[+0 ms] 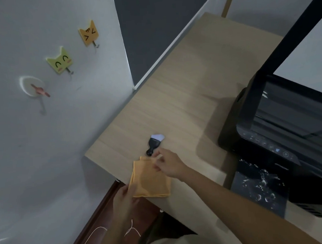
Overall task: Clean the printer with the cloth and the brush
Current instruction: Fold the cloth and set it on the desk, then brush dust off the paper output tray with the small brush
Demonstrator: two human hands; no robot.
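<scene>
- Right hand point(166, 164) pinches the far corner of the orange cloth point(149, 181).
- Left hand point(124, 198) grips its near edge.
- Cloth lies on the desk point(174, 106), brush point(155, 144) just beside it, printer point(282, 139) to the right.

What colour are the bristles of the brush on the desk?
White, on a black handle: brush, head view.
</scene>
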